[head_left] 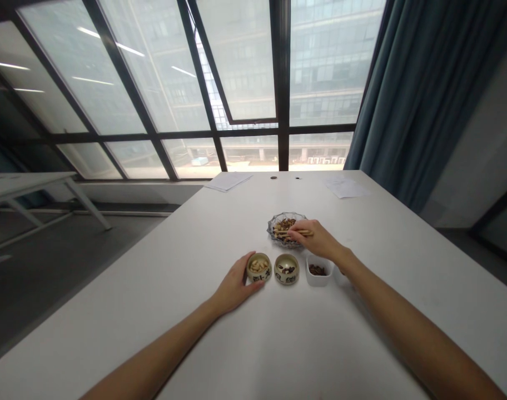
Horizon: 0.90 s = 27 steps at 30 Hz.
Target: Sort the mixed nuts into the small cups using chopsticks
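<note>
My left hand [235,284] cups the left side of a small tan bowl [259,267] filled with pale nuts, thumb and fingers curled round its wall. Right of it stands a second tan bowl [286,269] with dark pieces inside, then a small white square dish [319,270] with brown bits. My right hand [316,238] grips a pair of wooden chopsticks [293,233], whose tips reach into a glass bowl [285,228] of mixed nuts behind the small bowls.
All stands on a long white table [220,339]. Paper sheets lie at its far end, one on the left [228,180] and one on the right [345,187]. A big window and a blue-grey curtain [407,94] are behind. Another table [24,183] stands at left.
</note>
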### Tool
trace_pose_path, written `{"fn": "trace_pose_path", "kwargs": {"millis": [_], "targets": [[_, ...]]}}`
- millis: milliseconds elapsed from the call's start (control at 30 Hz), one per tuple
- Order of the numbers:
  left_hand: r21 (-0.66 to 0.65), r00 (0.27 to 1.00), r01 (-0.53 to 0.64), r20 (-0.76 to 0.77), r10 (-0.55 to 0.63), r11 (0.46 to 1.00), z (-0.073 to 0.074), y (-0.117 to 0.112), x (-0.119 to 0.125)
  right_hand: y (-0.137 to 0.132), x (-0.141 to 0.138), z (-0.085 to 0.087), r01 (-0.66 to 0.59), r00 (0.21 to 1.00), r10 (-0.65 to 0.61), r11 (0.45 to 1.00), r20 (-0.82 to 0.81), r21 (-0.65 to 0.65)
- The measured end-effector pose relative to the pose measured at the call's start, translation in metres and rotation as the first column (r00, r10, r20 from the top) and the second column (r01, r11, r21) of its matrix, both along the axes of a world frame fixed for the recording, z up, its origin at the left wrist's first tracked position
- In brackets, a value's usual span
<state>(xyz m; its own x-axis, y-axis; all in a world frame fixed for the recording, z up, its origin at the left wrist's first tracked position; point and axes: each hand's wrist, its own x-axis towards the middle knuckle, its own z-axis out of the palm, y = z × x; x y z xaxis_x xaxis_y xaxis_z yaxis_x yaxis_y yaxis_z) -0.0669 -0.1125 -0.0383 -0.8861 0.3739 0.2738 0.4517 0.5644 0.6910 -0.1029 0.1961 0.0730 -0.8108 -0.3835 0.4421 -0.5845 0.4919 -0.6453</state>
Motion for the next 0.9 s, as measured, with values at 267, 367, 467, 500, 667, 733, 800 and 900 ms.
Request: {"fn": "trace_pose_path", "kwargs": {"millis": [267,367,467,500,667,733,800,900], "targets": [[-0.001,1.0,0.01,0.006,-0.01,1.0,-0.002,-0.001,-0.002,-0.003,-0.002,-0.005,0.03,0.997,-0.023,0.996,-0.078,0.085],[0.003,1.0,0.014,0.007,-0.014,1.0,-0.004,-0.002,-0.002,-0.003,0.001,-0.002,0.053,0.996,-0.046,0.995,-0.081,0.08],[0.004,1.0,0.01,0.008,-0.01,1.0,-0.005,-0.002,-0.002,-0.001,0.005,0.004,0.063,0.996,-0.059,0.997,-0.063,0.055],[0.002,1.0,0.009,0.007,-0.009,1.0,-0.005,-0.002,-0.002,0.0,0.006,0.006,0.067,0.997,-0.064,0.997,-0.053,0.043],[0.008,1.0,0.006,0.002,-0.006,1.0,-0.002,-0.001,-0.001,0.004,0.018,0.026,0.089,0.995,-0.09,0.996,-0.049,-0.011],[0.01,1.0,0.007,-0.001,-0.007,1.0,-0.002,-0.001,-0.001,0.003,0.03,0.038,0.079,0.992,-0.079,0.997,-0.096,0.001],[0.013,1.0,0.008,-0.009,-0.008,1.0,-0.002,-0.001,-0.001,0.0,0.045,0.05,0.04,0.988,-0.037,0.999,-0.152,0.019],[0.035,1.0,0.007,-0.017,-0.006,0.999,-0.003,0.0,-0.002,-0.006,0.071,0.064,-0.064,0.973,0.074,0.997,-0.22,0.05]]}}
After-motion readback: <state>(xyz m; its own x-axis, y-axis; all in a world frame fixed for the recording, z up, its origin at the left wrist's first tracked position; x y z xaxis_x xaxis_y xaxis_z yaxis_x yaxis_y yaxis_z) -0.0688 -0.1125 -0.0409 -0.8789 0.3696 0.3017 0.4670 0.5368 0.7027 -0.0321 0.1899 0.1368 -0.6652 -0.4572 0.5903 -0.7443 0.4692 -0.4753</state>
